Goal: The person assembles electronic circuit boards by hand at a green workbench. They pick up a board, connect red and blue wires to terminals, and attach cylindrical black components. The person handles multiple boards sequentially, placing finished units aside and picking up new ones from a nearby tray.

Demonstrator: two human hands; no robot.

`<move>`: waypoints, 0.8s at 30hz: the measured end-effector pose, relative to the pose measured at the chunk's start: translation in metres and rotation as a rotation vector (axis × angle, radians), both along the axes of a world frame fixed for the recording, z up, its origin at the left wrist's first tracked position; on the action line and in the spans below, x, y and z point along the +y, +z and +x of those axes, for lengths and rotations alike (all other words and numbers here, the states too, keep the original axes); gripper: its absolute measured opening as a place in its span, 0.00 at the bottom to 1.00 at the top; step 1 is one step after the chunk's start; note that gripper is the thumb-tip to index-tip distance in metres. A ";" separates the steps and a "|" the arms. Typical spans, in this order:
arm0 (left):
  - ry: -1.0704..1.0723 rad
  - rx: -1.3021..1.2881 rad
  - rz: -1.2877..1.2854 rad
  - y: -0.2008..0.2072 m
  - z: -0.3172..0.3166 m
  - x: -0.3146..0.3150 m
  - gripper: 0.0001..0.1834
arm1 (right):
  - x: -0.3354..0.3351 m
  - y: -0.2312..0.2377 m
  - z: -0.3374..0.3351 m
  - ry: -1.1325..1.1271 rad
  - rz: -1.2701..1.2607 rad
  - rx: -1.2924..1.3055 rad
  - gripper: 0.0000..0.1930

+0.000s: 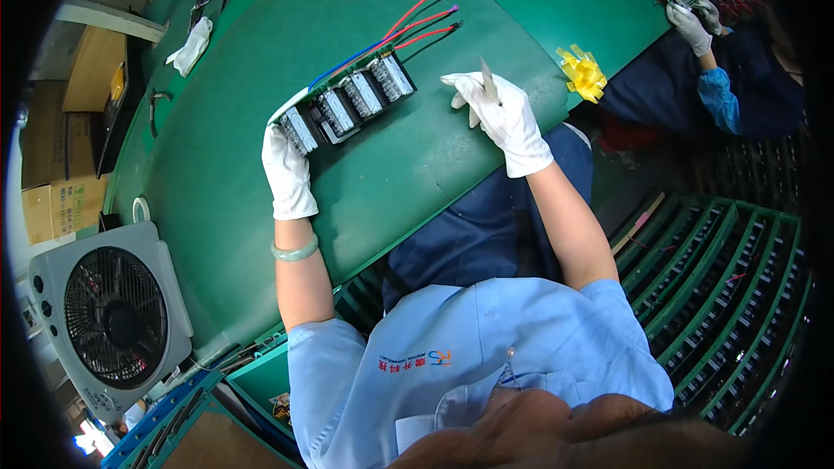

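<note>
My left hand [287,175], in a white glove, grips the left end of a circuit board [363,94]. The board is tilted, and several black block-shaped components with pale labelled faces stand along it. Red and blue wires [420,29] run from its far edge and reach out to the right. To the right of the board, my gloved right hand [506,120] is closed around a slim pointed metal tool [488,78]. The tool's tip points up and away, apart from the board; whether it is tweezers or a blade is too small to tell.
A yellow ribbon-like bundle [582,74] lies by the green table's [452,143] right edge. At far left are a white cloth [191,46] and a grey box fan [117,317]. Green slotted racks [721,295] stand at right. A co-worker's gloved hands [691,28] work at upper right.
</note>
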State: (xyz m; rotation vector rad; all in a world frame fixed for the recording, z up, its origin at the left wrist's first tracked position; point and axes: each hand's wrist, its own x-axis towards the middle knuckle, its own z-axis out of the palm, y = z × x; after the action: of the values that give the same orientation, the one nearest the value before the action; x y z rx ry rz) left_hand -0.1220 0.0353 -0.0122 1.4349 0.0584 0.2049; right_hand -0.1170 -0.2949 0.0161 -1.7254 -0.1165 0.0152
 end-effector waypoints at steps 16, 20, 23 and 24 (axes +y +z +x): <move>0.333 -0.107 0.404 0.020 0.010 -0.012 0.34 | -0.001 0.002 -0.002 -0.023 0.009 -0.016 0.13; 0.427 -0.084 0.303 0.026 0.009 -0.008 0.33 | -0.002 0.004 -0.001 -0.022 0.080 0.038 0.15; 0.427 -0.100 0.238 0.031 0.002 0.002 0.32 | -0.010 0.005 -0.001 -0.047 0.275 0.106 0.17; 0.347 -0.071 0.266 0.032 -0.005 0.007 0.31 | -0.013 0.005 0.002 -0.051 0.361 0.122 0.17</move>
State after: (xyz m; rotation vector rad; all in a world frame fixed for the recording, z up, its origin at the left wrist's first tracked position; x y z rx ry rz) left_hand -0.1268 0.0419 0.0198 1.6753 0.2298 0.5652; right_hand -0.1154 -0.3077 0.0213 -1.3622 0.0152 0.0580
